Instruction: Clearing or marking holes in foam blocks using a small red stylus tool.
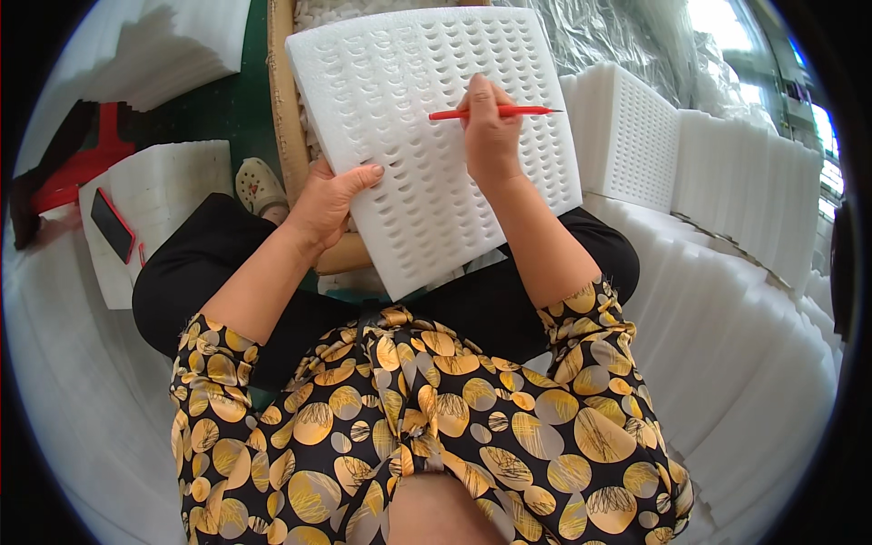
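A white foam sheet with many rows of half-round cuts lies tilted over my lap and the edge of a cardboard box. My left hand grips its left edge, thumb on top and fingers hidden beneath. Over the upper right of the sheet, my right hand is closed around a slim red pen-like tool. The tool lies crosswise in the fingers, its thin dark tip pointing right. On the left part of the sheet the cuts look filled or less deep than those on the right.
The cardboard box beyond my knees holds small white foam bits. Stacks of white foam sheets rise at the right, with clear plastic film behind. At left, a red-edged phone lies on a foam block, near a red stool-like object.
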### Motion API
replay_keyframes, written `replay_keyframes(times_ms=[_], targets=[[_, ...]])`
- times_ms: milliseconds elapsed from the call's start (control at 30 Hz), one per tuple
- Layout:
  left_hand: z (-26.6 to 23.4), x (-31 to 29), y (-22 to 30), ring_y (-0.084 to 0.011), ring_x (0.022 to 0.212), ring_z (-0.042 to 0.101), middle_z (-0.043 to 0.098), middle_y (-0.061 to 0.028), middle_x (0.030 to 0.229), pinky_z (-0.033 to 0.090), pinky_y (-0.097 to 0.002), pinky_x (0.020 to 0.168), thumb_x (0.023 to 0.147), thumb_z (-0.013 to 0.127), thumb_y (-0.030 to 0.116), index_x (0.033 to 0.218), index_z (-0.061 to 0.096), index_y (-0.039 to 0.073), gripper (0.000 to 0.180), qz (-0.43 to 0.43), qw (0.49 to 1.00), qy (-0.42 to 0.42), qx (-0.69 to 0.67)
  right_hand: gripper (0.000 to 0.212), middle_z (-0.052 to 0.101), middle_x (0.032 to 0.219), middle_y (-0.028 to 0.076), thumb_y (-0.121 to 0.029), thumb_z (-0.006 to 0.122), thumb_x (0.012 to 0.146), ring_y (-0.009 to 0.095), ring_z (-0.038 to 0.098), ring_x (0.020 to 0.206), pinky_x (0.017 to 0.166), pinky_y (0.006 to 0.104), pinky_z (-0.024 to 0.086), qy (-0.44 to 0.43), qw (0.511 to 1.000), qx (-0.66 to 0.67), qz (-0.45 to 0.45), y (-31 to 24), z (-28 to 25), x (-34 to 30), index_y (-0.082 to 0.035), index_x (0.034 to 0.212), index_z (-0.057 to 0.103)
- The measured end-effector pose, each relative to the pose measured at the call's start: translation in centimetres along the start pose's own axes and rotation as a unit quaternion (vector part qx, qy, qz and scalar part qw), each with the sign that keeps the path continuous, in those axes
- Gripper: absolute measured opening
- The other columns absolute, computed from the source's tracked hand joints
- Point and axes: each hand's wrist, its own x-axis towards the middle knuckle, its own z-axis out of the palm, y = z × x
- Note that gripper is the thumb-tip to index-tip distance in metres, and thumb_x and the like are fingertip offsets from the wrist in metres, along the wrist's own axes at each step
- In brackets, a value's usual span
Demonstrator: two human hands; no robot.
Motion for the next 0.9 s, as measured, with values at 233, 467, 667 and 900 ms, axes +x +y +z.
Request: replay_keyframes(times_ms=[233,467,667,900], targets=[[0.6,-0.3,-0.4,-0.0195,0.082,0.066,0.067,-0.013,0.1,0.056,-0.0276,0.071,0.081,0.063,-0.002,0.113,0.058,0.0,0.033,0.039,0.999,-0.032,0.015,0.033,0.045,0.055,-0.001,-0.012,0.053,0.091,0.009,0.036,0.052,0.049,0.0231,0.035,-0.015,0.969,0.212,0.124,-1.2,-0.5,-0.1,-0.004,0.059,0.046],[0.3,0.2,-0.7,-0.0182,0.083,0.065,0.066,-0.0119,0.101,0.055,-0.0261,0.071,0.081,0.063,-0.002,0.114,0.057,0.001,0.034,0.032,0.999,-0.033,0.028,0.033,0.045,0.057,-0.002,-0.012,0.05,0.092,0.008,0.035,0.055,0.052,0.0222,0.034,-0.016,0.931,0.314,0.187,-3.1,-1.0,-0.4,-0.005,0.061,0.046],[1.0,-0.1,-1.1,-0.0168,0.086,0.064,0.066,-0.0114,0.102,0.053,-0.0247,0.072,0.081,0.064,0.0,0.117,0.055,0.001,0.037,0.063,0.995,-0.042,0.061,0.032,0.045,0.054,-0.001,-0.009,0.053,0.09,0.009,0.036,0.053,0.051,0.0228,0.037,-0.049,0.996,0.076,-0.026,-1.6,0.1,-1.2,-0.003,0.06,0.046],[1.3,-0.5,-0.3,-0.0158,0.087,0.063,0.065,-0.0109,0.103,0.052,-0.0238,0.073,0.081,0.064,0.002,0.119,0.053,0.002,0.04,0.061,0.994,-0.015,0.093,0.031,0.045,0.055,0.0,-0.009,0.055,0.088,0.013,0.036,0.05,0.055,0.0245,0.037,-0.034,0.942,0.307,0.134,-4.3,-0.8,-1.0,-0.005,0.059,0.044]])
